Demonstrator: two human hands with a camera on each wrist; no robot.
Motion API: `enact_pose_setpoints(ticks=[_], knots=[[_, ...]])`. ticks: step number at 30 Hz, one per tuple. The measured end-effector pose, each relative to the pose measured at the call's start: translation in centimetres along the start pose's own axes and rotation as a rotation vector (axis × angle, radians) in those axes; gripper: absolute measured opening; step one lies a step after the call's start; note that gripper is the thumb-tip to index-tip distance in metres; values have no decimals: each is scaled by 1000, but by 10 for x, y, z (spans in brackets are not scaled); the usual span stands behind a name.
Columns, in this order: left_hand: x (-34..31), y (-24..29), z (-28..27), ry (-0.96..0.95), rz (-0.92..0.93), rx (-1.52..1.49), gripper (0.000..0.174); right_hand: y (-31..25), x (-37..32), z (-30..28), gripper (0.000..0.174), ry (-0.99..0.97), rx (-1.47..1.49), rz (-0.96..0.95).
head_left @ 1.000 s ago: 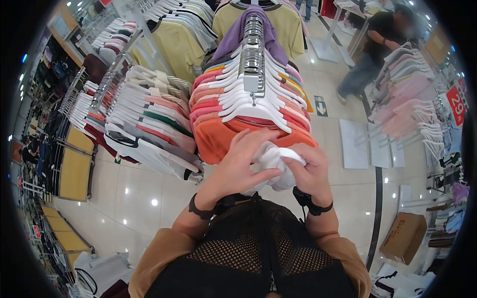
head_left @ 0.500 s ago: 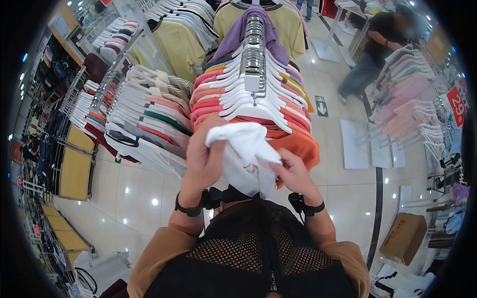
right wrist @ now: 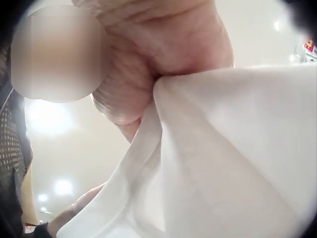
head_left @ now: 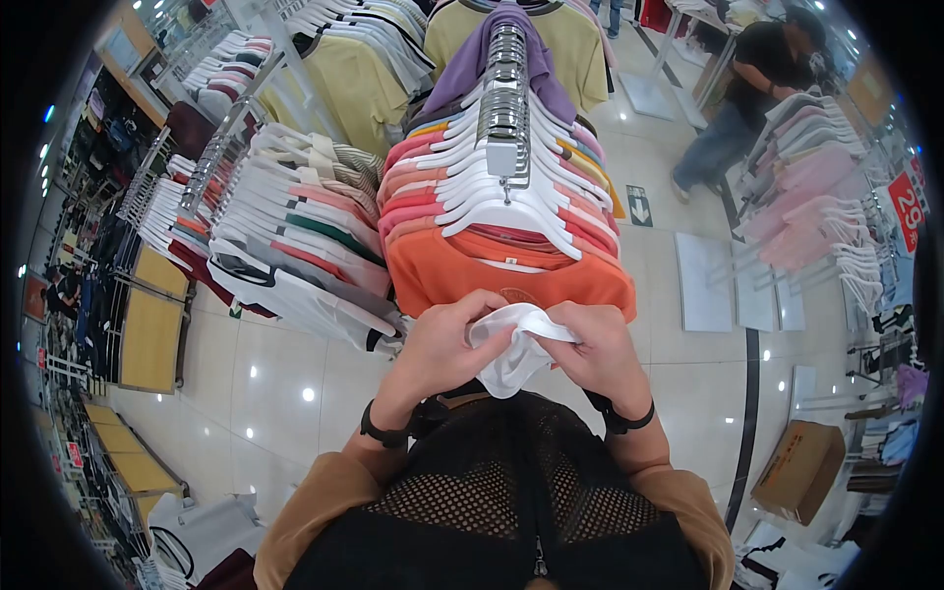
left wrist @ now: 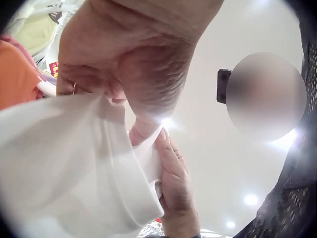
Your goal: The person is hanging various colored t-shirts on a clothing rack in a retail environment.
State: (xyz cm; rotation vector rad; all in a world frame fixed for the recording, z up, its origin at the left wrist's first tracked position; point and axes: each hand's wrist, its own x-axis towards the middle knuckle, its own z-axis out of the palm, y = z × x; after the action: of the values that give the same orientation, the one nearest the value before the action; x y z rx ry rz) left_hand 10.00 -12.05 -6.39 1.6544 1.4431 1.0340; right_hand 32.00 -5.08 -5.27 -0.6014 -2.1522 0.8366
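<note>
Both hands hold a white shirt (head_left: 513, 366) in front of the chest, its edge stretched between them. My left hand (head_left: 442, 344) pinches one side of that edge between thumb and fingers. On the other side my right hand (head_left: 602, 344) grips it the same way. In the left wrist view a stitched band (left wrist: 111, 163) runs down the white cloth below the left hand. The right wrist view shows smooth folds hanging from the right hand (right wrist: 173, 39). Just beyond the hands, an orange shirt (head_left: 462, 277) hangs at the front of a rack on a white hanger (head_left: 506, 218).
The central rail (head_left: 503, 152) carries several tightly packed shirts, with a purple garment (head_left: 551, 79) draped over its far part. More clothes (head_left: 305, 226) hang at left. A person (head_left: 762, 74) stands by the rack of pink garments (head_left: 801, 197) at right. A cardboard box (head_left: 798, 472) sits on the floor.
The white shirt was bunched up, then opened out and lifted on the left hand, and is now lower with its edge held between both hands. The orange shirt shows more fully.
</note>
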Motion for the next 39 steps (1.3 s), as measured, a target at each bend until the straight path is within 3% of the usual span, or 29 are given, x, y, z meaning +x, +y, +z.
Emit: enact_pose_setpoints(ticks=[4,8,11,13,15,17,19,21,23,24,25,27,29,32,35,39], knots=[[-2,-7,-3,-115,-70,34,22,0,0,-1,14,10,-43,-40],[1,-25,-1,-92,-101,187,19,0,-5,-4,12,20,-61,-49],[-1,-36,-7,25,-106,245,18,3,-11,-8,12,-11,-67,-6],[-3,-40,-15,314,-42,400,19,6,-17,-12,12,-43,-63,31],[-6,-33,-25,372,10,508,25,8,-19,-16,13,-75,-58,67],[-11,-11,-30,469,-149,317,30,5,-18,-21,17,-174,-74,209],[-15,-5,-34,404,-142,254,30,16,-19,-21,18,-224,-99,240],[-15,0,-31,296,-103,-270,27,25,-18,-29,20,-273,-125,270],[-15,-3,-29,303,-74,-384,25,32,-12,-46,24,-360,-19,297],[-15,-5,-28,307,-45,-497,23,34,1,-63,28,-509,-1,502],[-16,-9,-29,306,-45,-498,23,42,10,-70,28,-507,-2,503],[-18,-15,-31,408,-43,-618,20,61,28,-78,31,-181,67,320],[-19,-17,-34,435,-42,-629,16,91,52,-79,27,14,0,292],[-20,-9,-36,500,-15,-807,4,122,74,-78,29,67,-60,307],[-21,-14,-40,559,7,-729,7,148,76,-71,32,-61,-29,340],[-22,-21,-43,599,8,-686,12,168,72,-57,32,-44,-105,322]])
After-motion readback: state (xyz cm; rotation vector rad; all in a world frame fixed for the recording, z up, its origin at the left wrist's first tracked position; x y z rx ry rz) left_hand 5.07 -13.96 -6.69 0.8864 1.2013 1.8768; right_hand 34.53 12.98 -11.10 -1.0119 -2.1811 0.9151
